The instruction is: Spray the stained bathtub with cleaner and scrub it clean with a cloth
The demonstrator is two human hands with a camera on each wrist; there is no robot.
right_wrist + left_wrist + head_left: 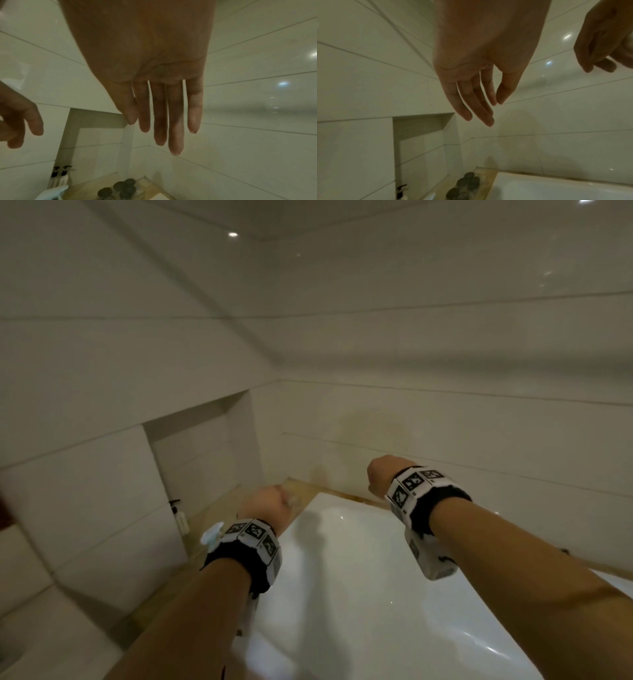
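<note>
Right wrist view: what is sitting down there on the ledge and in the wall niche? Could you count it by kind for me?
Pump bottles with black tops, in the niche: 2
Dark round lids, clustered on the ledge: 5, as far as the blur allows
White spray bottle, cut off by the picture's edge: 1
Total: 8

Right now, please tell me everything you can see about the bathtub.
The bathtub is glossy white, looks like enamel or acrylic, and curves smoothly inward. It sits low in the corner against the tiled walls, bordered by a yellowish-brown stained ledge. Its visible inner surface looks mostly clean, with light reflections and shadows of the arms. Both hands hover above it; nothing visibly touches it. Its lower part is out of view.
</note>
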